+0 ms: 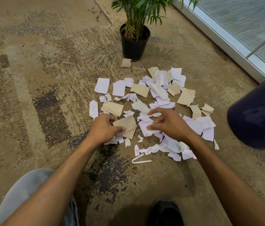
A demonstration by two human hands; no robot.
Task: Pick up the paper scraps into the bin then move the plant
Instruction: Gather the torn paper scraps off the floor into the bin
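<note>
Several white and tan paper scraps (157,93) lie scattered on the carpet in front of me. My left hand (103,128) pinches a folded tan scrap (126,127) at the near left of the pile. My right hand (169,123) hovers over the white scraps (146,128) beside it, fingers curled and spread; its thumb touches a crumpled white piece, and I cannot tell whether it holds it. A green palm plant (138,12) stands in a black pot (134,44) beyond the pile. A dark blue bin (258,111) stands at the right edge.
One tan scrap (126,63) lies apart at the foot of the pot. A glass wall with a metal frame (223,44) runs along the right. My grey-trousered knee (29,190) and black shoe (164,211) are at the bottom.
</note>
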